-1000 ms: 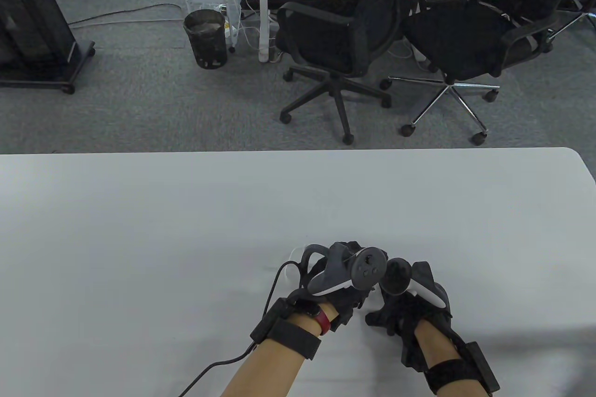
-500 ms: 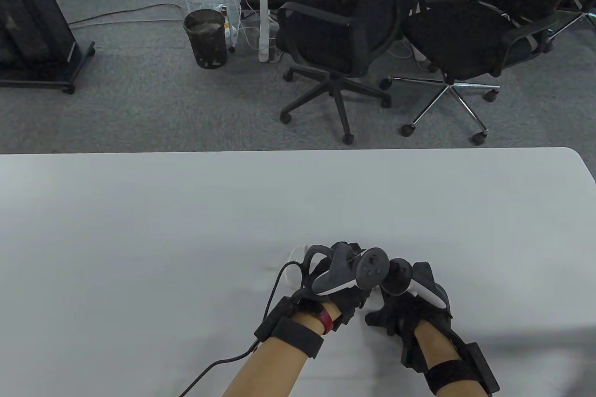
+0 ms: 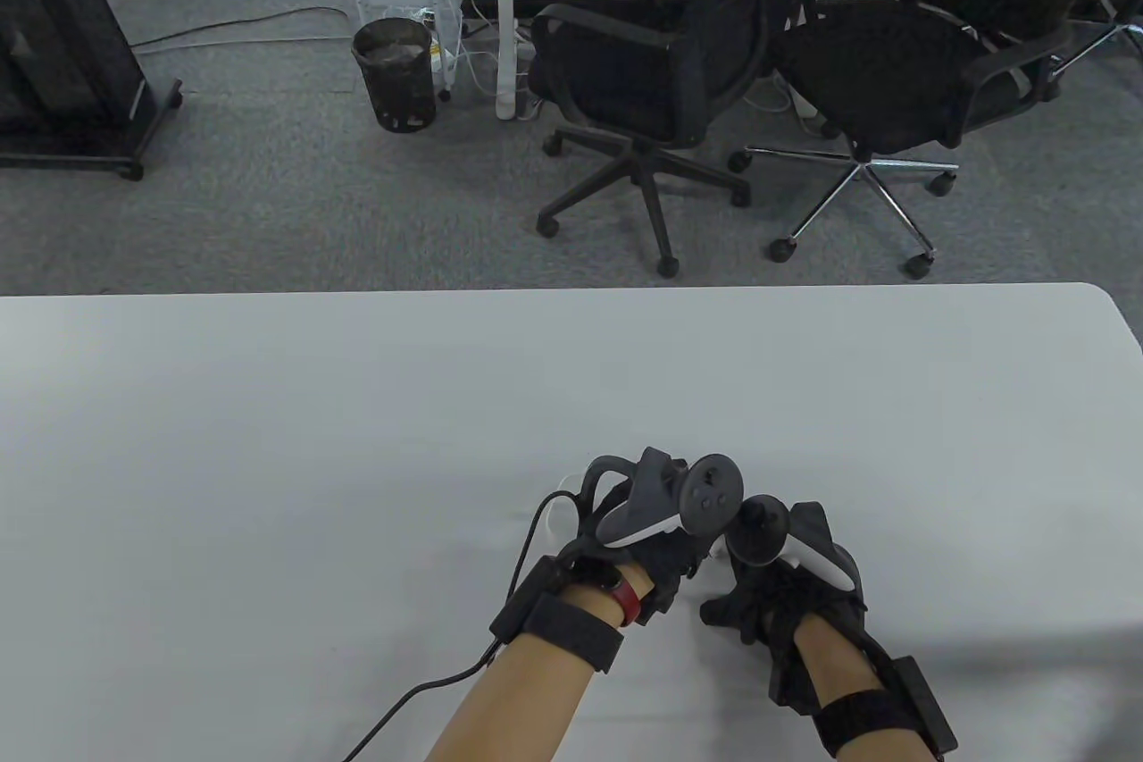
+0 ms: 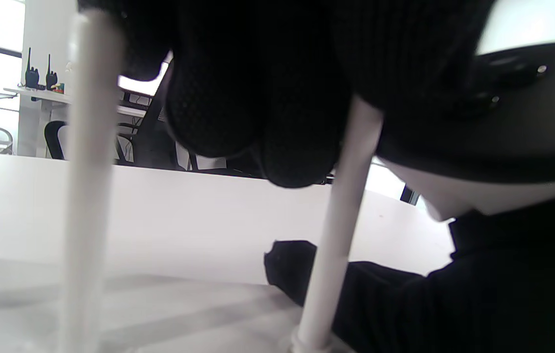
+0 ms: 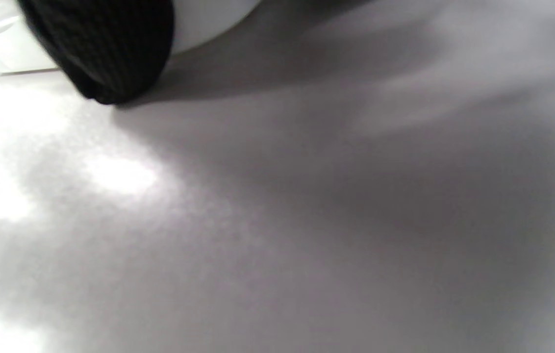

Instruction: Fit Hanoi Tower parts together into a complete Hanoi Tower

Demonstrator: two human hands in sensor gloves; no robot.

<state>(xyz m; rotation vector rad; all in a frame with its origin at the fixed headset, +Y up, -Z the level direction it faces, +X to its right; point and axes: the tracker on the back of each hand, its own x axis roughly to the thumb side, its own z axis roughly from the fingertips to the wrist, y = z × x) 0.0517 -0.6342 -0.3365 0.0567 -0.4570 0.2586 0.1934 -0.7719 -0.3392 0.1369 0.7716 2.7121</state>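
Note:
The Hanoi Tower parts are white and mostly hidden under my hands in the table view. In the left wrist view two white pegs show: the left peg [image 4: 88,196] stands blurred and close, and the right peg [image 4: 341,220] leans with its foot in the white base [image 4: 307,343]. My left hand [image 3: 643,530] grips the right peg's top with its fingers [image 4: 258,98]. My right hand [image 3: 786,592] lies low beside it, with a fingertip [image 5: 106,54] against the base's rounded white edge [image 5: 209,19]; its glove [image 4: 454,294] shows by the peg's foot.
The white table [image 3: 268,440] spreads wide to the left, right and beyond the hands. A black cable [image 3: 518,565] runs from my left wrist toward the near edge. Two black office chairs [image 3: 652,83] stand on the floor past the far edge.
My left hand has lifted and shifted slightly away from me, its tracker tilting up. My right hand has stayed in place.

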